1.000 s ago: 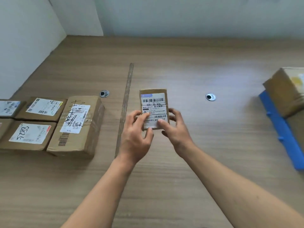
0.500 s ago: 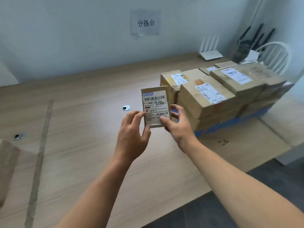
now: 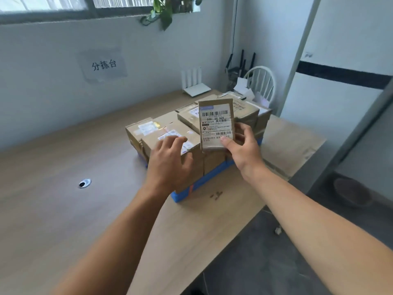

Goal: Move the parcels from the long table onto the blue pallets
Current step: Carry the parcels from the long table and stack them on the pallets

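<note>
A small flat brown parcel (image 3: 217, 124) with a white barcode label stands upright in my right hand (image 3: 242, 147), pinched at its lower edge. It hovers over a stack of cardboard parcels (image 3: 170, 133) that rests on a blue pallet (image 3: 202, 184) on the long wooden table (image 3: 63, 209). My left hand (image 3: 170, 165) is off the parcel, fingers spread, hovering just in front of the nearest box of the stack.
A white router (image 3: 195, 86) stands at the table's back edge. A white chair (image 3: 261, 81) with papers sits behind the stack. A metal cable grommet (image 3: 84, 183) is set in the tabletop at left. Dark floor lies to the right of the table edge.
The view has swung right from the table's left boxes to the pallet stack. My left hand let go of the small parcel; the right hand carries it alone above the stack.
</note>
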